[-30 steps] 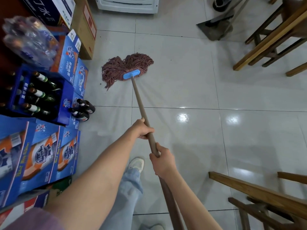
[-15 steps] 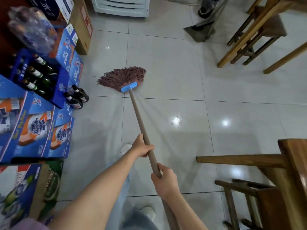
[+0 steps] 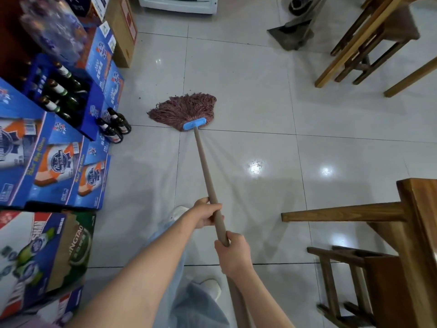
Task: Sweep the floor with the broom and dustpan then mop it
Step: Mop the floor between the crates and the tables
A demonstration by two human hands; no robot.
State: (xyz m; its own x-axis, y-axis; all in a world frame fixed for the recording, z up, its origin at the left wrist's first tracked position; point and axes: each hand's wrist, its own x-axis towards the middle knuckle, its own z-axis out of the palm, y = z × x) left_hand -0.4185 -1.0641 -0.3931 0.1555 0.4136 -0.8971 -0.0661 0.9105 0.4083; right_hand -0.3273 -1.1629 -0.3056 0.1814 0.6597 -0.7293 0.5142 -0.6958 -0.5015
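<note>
A mop with reddish-brown strings (image 3: 186,108) and a blue clamp (image 3: 194,123) lies spread on the pale tiled floor (image 3: 248,91). Its brown wooden handle (image 3: 206,169) slants down towards me. My left hand (image 3: 206,213) grips the handle higher up. My right hand (image 3: 233,253) grips it just below, nearer my body. A grey dustpan (image 3: 292,34) sits on the floor at the top right, with dark broom bristles (image 3: 299,3) behind it.
Blue beer cartons (image 3: 59,162) and a crate of bottles (image 3: 61,91) line the left side; two bottles (image 3: 115,126) stand on the floor. Wooden tables and stools stand at the top right (image 3: 369,43) and bottom right (image 3: 378,245). My shoes (image 3: 179,213) are below.
The mop head has been dragged back towards me across the tiles, and its strings have fanned out. I have stepped back; the wooden table at the bottom right now fills more of the view.
</note>
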